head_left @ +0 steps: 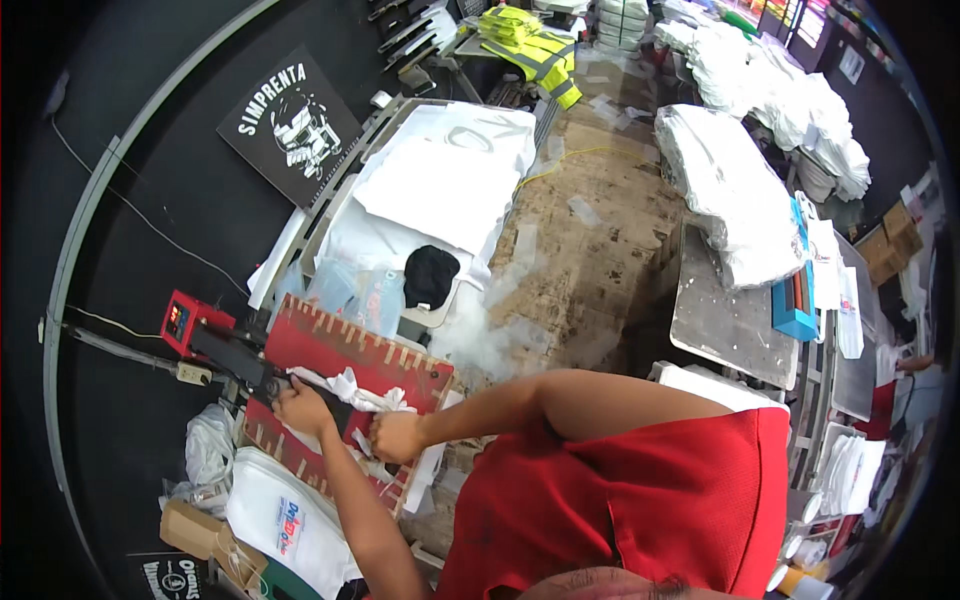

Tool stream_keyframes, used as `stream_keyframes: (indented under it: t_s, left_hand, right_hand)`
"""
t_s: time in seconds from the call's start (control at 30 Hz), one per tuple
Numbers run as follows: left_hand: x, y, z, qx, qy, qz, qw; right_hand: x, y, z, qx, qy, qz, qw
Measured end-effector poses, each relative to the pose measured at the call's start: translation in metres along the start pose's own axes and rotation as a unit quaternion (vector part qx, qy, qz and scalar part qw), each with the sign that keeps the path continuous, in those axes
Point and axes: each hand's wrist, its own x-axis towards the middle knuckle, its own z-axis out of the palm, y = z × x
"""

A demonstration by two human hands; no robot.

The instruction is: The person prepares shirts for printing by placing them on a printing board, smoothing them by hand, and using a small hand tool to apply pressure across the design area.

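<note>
A red board (415, 375) edged with short strips of tan tape lies at the left, below a black metal arm (235, 355). Across its middle runs a twisted white cloth (350, 388). My left hand (300, 407) is by the cloth's left end, next to the black arm, its fingers curled; what lies under them is hidden. My right hand (397, 437) is closed in a fist just below the cloth's right end, and I cannot make out what is inside it. A red control box (190, 323) with a small lit display joins the black arm.
White printed bags (290, 515) and a cardboard box (195, 530) sit in front of the board. Beyond it are white sheets (440, 180) and a black cap-like bundle (431, 275). Wrapped white stacks (730, 190) and a blue tray (793, 308) occupy the right-hand table (725, 330).
</note>
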Motion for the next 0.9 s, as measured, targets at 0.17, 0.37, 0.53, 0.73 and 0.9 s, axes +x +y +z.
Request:
stream_keyframes:
  t_s: [0.17, 0.37, 0.53, 0.73, 0.9]
  left_hand:
    - [0.003, -0.012, 0.01, -0.095, 0.01, -0.012, 0.995]
    - [0.003, -0.018, 0.015, -0.1, -0.031, 0.015, 0.994]
    - [0.005, -0.025, 0.019, -0.096, -0.048, 0.051, 0.993]
    - [0.009, -0.02, 0.008, -0.112, -0.061, 0.07, 0.989]
    - [0.004, -0.04, 0.013, -0.125, -0.052, 0.061, 0.989]
  right_hand:
    - [0.001, 0.0, -0.006, 0.009, -0.021, 0.016, 1.0]
    - [-0.003, 0.004, -0.007, 0.017, -0.029, -0.006, 0.999]
    - [0.001, 0.0, -0.023, 0.022, -0.026, -0.012, 0.999]
    - [0.005, 0.001, -0.024, 0.056, -0.022, -0.014, 0.998]
    - [0.004, -0.002, -0.019, 0.083, -0.075, 0.002, 0.994]
